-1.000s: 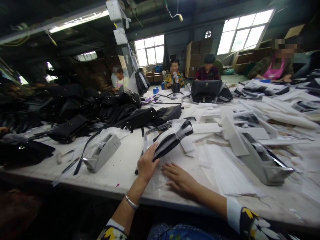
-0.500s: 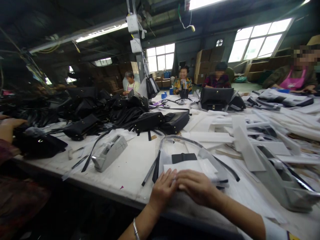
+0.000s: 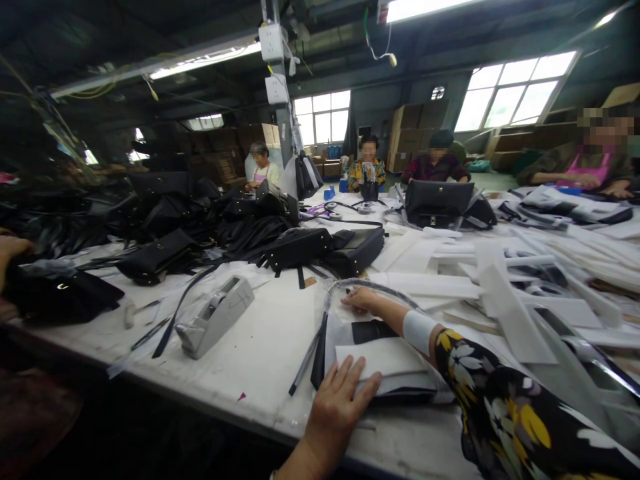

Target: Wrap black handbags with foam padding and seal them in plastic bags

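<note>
In front of me on the table lies a black bag, partly covered by white foam sheet. Its strap, wrapped in clear plastic, arches out behind it. My left hand rests flat across the near left part of the foam, fingers spread. Beyond the bag, my right hand reaches inside the curve of the strap. Its fingers are bent together, and what they pinch, if anything, is too small to make out.
A grey tape dispenser stands to the left, another at the right. Black bags are heaped behind and left. White foam strips cover the right side. Co-workers sit across the table; a person's hand shows at far left.
My right hand has left my left hand's side and moved forward over the bag to the strap. The left hand now lies flatter, fingers more spread, on the foam.
</note>
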Demonstrator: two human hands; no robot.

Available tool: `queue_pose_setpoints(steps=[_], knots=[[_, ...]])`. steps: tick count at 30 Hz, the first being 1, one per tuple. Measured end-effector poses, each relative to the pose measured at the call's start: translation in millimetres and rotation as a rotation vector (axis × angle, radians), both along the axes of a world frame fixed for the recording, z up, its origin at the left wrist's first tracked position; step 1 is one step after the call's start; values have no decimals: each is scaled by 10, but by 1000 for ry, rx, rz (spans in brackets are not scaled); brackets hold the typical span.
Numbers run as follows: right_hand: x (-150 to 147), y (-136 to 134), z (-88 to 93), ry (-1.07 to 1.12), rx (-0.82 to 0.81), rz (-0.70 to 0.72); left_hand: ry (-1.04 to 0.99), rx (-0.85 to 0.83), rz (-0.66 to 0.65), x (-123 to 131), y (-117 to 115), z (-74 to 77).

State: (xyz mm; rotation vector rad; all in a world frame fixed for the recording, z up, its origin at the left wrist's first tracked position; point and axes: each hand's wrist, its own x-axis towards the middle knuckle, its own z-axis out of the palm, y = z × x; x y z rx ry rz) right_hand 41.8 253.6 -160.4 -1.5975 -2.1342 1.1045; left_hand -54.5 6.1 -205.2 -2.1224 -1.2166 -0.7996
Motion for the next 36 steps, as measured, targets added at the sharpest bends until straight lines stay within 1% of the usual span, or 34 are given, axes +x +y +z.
queue_pose_setpoints(steps=[2,4,7,9,13,16,18,20,23,26,29,31,36], knots=[[-21,31,-5,90,-33,-2,-7,-4,-1,7,0,0],[-12,56,32,182,-13,-1,-12,-17,-3,11,-4,4],[32,46,144,349,41,8,-6,-47,-1,6,-14,9],[67,-11,236,452,69,44,-2,-61,4,2,-18,4],[135,-246,406,573,112,163,3,-88,7,11,-16,-13],[201,-512,492,597,174,246,-12,-105,21,30,-22,-1],[265,-729,515,596,215,289,-14,-125,15,35,-32,16],[347,-965,496,569,273,330,-17,-146,5,30,-40,28],[493,-1290,389,490,410,427,-45,-148,-16,16,-44,36],[629,-1497,254,483,482,517,-114,-198,-50,9,-49,56],[724,-1571,174,511,517,560,-168,-273,-71,7,-61,78],[762,-1577,153,531,515,583,-188,-277,-80,6,-67,72],[811,-1598,144,618,501,673,-261,-270,-76,0,-69,0]])
